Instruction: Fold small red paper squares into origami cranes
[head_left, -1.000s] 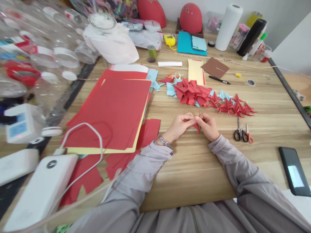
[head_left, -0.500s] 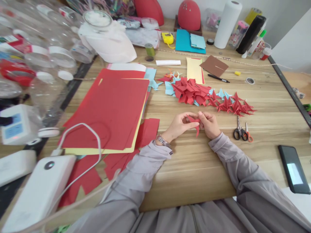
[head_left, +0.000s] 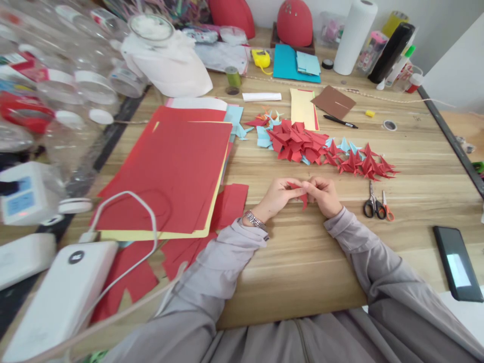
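Observation:
Both my hands meet over the middle of the wooden table (head_left: 310, 262). My left hand (head_left: 278, 196) and my right hand (head_left: 325, 195) pinch a small folded piece of red paper (head_left: 300, 194) between their fingertips, just above the table. A pointed tip of the paper hangs down between them. Right behind my hands lies a pile of folded red and light blue paper figures (head_left: 321, 148). A stack of large red sheets (head_left: 170, 171) over a yellow one sits to the left of my left hand.
Scissors (head_left: 374, 205) lie right of my right hand and a phone (head_left: 457, 262) near the right edge. A white power bank (head_left: 64, 297) with a cable sits at front left. Clear plastic bottles (head_left: 75, 80) crowd the far left. A paper towel roll (head_left: 353, 38), a pen (head_left: 340, 122) and blue paper (head_left: 295, 65) stand at the back.
My hands stayed in place while my fingers worked the red paper; its hanging tip looks shorter than half a second ago. The view shifted slightly.

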